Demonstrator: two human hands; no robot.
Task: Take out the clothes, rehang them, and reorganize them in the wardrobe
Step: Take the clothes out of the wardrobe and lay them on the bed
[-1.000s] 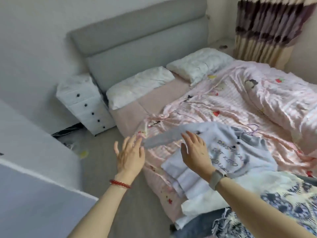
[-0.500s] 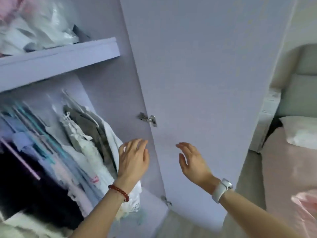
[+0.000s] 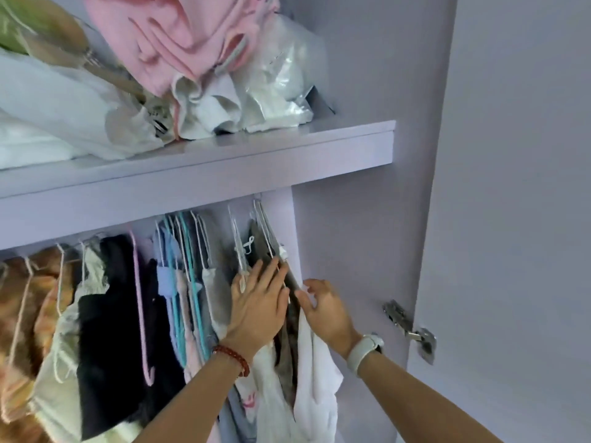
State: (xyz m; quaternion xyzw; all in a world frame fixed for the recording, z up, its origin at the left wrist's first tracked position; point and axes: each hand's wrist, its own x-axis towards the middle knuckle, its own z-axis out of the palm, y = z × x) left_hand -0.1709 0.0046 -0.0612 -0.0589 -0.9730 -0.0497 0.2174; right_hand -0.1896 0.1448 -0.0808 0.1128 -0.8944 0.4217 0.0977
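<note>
Fingers of left hand (image 3: 259,302) lie flat on hung clothes (image 3: 289,314); right hand (image 3: 323,310) touches them.

Both bare forearms reach up and forward; the left hand (image 3: 259,302) lies flat with fingers straight, the right hand (image 3: 323,310) curls its fingers loosely.

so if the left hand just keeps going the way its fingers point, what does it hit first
Probably the dark grey garment on the last white hangers: the left hand lies flat with fingers aimed up and inward at it. Depth past that is unclear.
</note>
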